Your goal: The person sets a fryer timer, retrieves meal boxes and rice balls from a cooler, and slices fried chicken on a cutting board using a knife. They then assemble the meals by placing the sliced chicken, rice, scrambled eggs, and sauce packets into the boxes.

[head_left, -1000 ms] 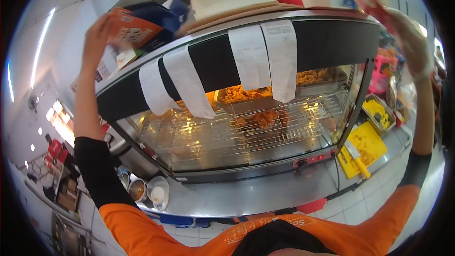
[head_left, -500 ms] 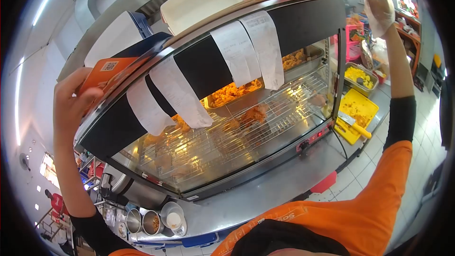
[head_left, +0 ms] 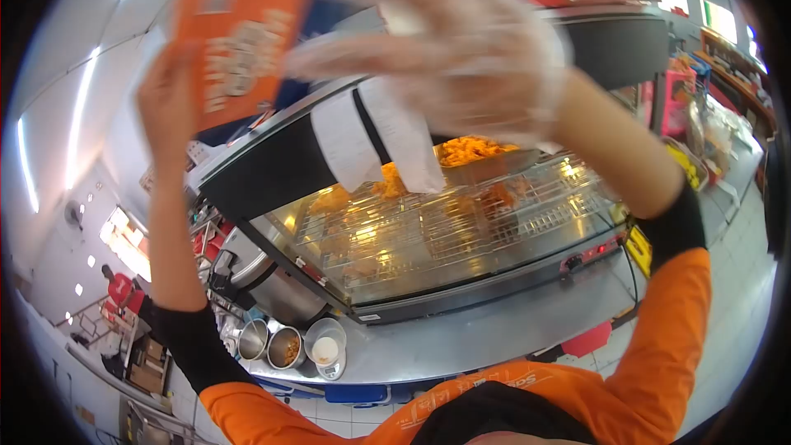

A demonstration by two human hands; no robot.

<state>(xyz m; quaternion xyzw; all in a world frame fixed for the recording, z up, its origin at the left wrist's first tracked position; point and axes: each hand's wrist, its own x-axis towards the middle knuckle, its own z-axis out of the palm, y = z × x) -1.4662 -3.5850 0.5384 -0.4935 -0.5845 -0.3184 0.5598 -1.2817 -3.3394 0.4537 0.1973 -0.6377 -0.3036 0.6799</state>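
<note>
The left hand (head_left: 169, 99) grasps an orange-and-navy carton (head_left: 239, 58) above the left end of a glass-fronted food cabinet (head_left: 264, 169). The plastic-gloved right hand (head_left: 470, 58) has blurred fingers outstretched beside the carton; whether they touch it is unclear.

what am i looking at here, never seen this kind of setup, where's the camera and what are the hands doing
There's no machine arm here: these are a person's own hands. The camera is worn on their head, looking forward and down, and its wide lens makes everything look curved.

The left hand holds an orange box. The right hand, in a clear glove, reaches across with fingers spread; blur hides whether it touches the box.

Behind is a glass cabinet with fried food inside and paper strips down its front. On the metal counter below stand metal containers.
</note>
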